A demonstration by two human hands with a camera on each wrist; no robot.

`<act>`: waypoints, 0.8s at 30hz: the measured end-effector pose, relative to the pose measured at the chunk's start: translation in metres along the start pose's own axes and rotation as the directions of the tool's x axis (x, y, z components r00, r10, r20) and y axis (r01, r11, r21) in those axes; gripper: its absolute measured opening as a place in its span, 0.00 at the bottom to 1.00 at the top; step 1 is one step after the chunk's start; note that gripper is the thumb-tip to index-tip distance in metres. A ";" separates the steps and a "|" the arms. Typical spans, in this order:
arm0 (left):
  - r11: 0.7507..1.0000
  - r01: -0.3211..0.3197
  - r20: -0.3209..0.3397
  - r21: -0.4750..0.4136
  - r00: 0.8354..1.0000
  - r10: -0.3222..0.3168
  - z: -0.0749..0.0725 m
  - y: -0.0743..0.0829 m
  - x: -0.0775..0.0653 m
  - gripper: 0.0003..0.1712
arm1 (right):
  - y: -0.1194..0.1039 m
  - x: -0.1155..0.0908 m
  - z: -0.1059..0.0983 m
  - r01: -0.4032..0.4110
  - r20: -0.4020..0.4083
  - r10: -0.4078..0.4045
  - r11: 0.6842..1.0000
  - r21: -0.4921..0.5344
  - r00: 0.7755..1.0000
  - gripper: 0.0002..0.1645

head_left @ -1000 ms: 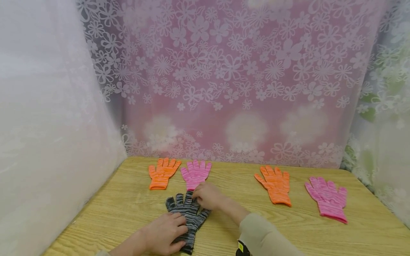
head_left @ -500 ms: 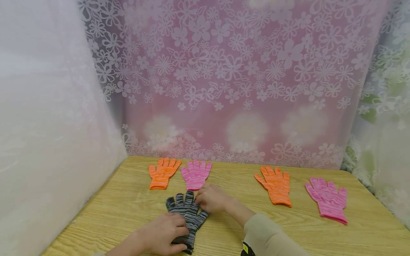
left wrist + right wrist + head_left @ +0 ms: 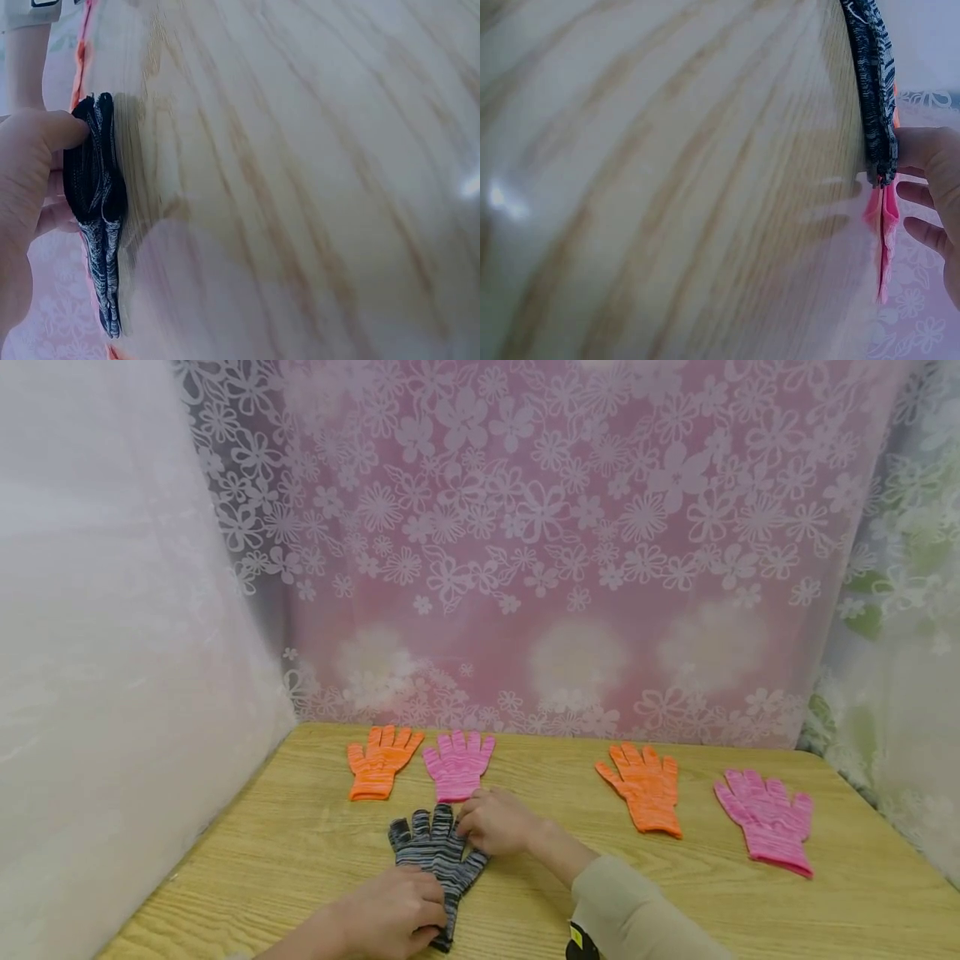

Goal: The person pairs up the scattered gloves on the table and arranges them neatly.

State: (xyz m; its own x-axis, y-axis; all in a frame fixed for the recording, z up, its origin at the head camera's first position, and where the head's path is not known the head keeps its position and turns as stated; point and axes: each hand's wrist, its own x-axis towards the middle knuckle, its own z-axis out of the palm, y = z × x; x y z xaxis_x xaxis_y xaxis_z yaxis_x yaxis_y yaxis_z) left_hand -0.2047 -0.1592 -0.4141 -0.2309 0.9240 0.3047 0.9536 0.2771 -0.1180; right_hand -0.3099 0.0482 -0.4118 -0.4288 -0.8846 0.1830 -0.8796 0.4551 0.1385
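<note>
A black, grey and white striped knit glove (image 3: 442,856) lies on the wooden table, fingers toward the back. My left hand (image 3: 401,906) covers part of its cuff end, with thumb and bent fingers gathered on the cloth. In the left wrist view, the thumb (image 3: 71,127) sits on the cuff (image 3: 94,169), which stands up in layered folds. At the glove's finger end, my right hand (image 3: 495,822) touches beside the fingers. From the right wrist view, one digit (image 3: 911,146) meets the glove (image 3: 877,127); the other fingers stay apart from it.
Behind the striped glove, an orange glove (image 3: 382,764) and a pink glove (image 3: 460,766) lie flat. Another orange glove (image 3: 647,789) and pink glove (image 3: 768,818) are to the right. A flowered curtain (image 3: 555,543) hangs behind the table (image 3: 570,777).
My right hand has shifted slightly right, off the top of the glove's fingers. My left thumb and fingers have drawn closer together at the cuff. The other gloves have stayed put.
</note>
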 end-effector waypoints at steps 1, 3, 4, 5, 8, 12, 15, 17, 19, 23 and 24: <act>1.000 -0.004 -0.004 0.000 1.000 0.004 0.000 0.000 0.000 0.02 | 0.000 0.000 0.000 0.001 0.000 -0.001 1.000 0.000 1.000 0.10; 1.000 -0.003 -0.010 -0.016 1.000 0.003 0.000 0.000 0.001 0.03 | 0.000 0.000 0.000 0.007 -0.003 -0.007 1.000 -0.007 1.000 0.10; 1.000 0.001 -0.011 -0.030 1.000 -0.001 0.000 0.000 0.001 0.03 | 0.001 0.000 0.000 0.010 -0.004 -0.010 1.000 -0.008 1.000 0.10; 0.999 0.007 -0.011 -0.043 1.000 -0.007 0.000 0.000 0.000 0.05 | 0.001 0.000 0.000 0.013 -0.005 -0.013 1.000 -0.009 1.000 0.10; 0.997 0.037 -0.003 -0.075 0.999 -0.037 0.001 0.000 0.000 0.08 | 0.001 0.000 0.000 0.022 -0.008 -0.022 1.000 -0.006 1.000 0.10; 0.996 0.065 0.030 -0.064 0.998 -0.063 0.001 0.000 -0.001 0.12 | 0.001 0.000 0.000 0.024 -0.008 -0.024 1.000 0.013 1.000 0.10; 0.996 0.069 0.062 -0.054 0.996 -0.066 0.000 -0.001 -0.002 0.13 | 0.002 0.000 0.000 0.024 -0.001 -0.024 0.999 0.029 1.000 0.10; 0.997 0.063 0.080 -0.040 0.995 -0.059 0.000 -0.001 -0.002 0.13 | 0.002 0.001 -0.001 0.029 0.000 -0.029 0.999 0.035 1.000 0.10; 0.998 0.057 0.091 -0.027 0.994 -0.054 0.000 -0.002 -0.001 0.14 | 0.002 0.001 -0.002 0.049 -0.014 -0.049 0.998 0.037 0.999 0.09; 0.999 0.044 0.099 -0.006 0.994 -0.043 0.000 -0.003 -0.001 0.13 | 0.001 0.003 -0.003 0.146 -0.060 -0.143 0.989 0.040 0.988 0.07; 0.999 0.043 0.098 -0.003 0.994 -0.043 0.000 -0.003 -0.001 0.13 | 0.000 0.003 -0.002 0.169 -0.067 -0.166 0.985 0.037 0.984 0.06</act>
State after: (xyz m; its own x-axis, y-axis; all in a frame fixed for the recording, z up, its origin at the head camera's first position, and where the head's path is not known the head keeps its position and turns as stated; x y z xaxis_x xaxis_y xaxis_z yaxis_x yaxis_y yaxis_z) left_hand -0.2073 -0.1607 -0.4142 -0.2894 0.9327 0.2153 0.9432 0.3162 -0.1021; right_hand -0.3111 0.0460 -0.4089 -0.2618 -0.9392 0.2221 -0.9465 0.2949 0.1310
